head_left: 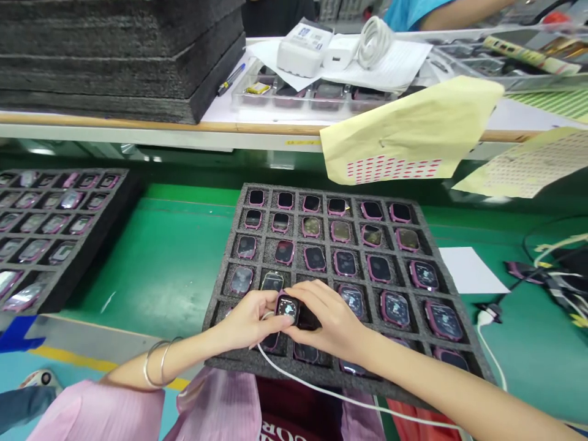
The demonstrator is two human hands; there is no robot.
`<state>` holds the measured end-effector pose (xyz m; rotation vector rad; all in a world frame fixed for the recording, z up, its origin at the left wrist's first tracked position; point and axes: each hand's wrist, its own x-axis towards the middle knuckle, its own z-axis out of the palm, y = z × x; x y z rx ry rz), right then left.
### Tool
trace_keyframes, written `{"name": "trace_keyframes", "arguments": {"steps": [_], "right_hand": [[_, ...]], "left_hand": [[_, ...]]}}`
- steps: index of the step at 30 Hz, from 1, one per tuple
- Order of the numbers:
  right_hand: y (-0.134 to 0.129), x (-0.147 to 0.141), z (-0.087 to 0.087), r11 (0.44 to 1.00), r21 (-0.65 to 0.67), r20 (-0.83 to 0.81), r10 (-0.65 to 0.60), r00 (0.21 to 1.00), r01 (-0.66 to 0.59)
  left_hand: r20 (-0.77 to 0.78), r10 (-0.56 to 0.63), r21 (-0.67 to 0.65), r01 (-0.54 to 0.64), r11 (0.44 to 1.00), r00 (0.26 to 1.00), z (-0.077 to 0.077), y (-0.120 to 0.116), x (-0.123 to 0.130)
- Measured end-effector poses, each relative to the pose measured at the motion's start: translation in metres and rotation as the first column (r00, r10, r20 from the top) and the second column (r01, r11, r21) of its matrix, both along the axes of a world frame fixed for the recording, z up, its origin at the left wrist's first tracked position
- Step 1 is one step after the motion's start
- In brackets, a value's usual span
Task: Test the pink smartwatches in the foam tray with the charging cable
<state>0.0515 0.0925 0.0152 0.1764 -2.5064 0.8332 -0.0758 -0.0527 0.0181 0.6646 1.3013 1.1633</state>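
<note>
Two hands: the left hand [250, 321] and the right hand [328, 321] meet over the near edge of the foam tray [229, 272], fingertips touching one small watch body [288, 308].
Grip, left: fingers closed on the left side of the watch body, thumb under it.
Grip, right: fingers curled over the right side of the same watch body, clamped on it.
Watch body: dark screen lit with small marks too blurred to read, pink rim, held just above the tray's near rows, left of the tray's middle.
White cable [321, 390]: runs from under the hands, over the tray's near edge and off to the right.
Foam tray: dark grey, six pockets across, most pockets filled with pink-rimmed watch bodies lying screen up.
Bracelets [155, 362]: thin silver rings on the left wrist, near-left of the tray.
Second tray [98, 236]: well left of the foam tray, also filled with watch bodies.
Yellow sheet [413, 125]: hangs from the shelf beyond the tray, rows of small red stickers along its lower part; no writing legible.
White box [304, 46]: on the shelf beyond the tray, printed label unreadable.
Lap: white letters "OR" on dark red cloth [294, 416], below the tray's near edge.
</note>
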Motion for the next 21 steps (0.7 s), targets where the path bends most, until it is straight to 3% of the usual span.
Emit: {"name": "trace_keyframes", "arguments": {"steps": [21], "right_hand": [[-0.0015, 0.0025, 0.0003, 1.000, 0.024, -0.012, -0.009, 1.000, 0.009]], "left_hand": [[-0.067, 0.032, 0.033, -0.030, 0.999, 0.997, -0.0020, -0.0024, 0.0040]]}}
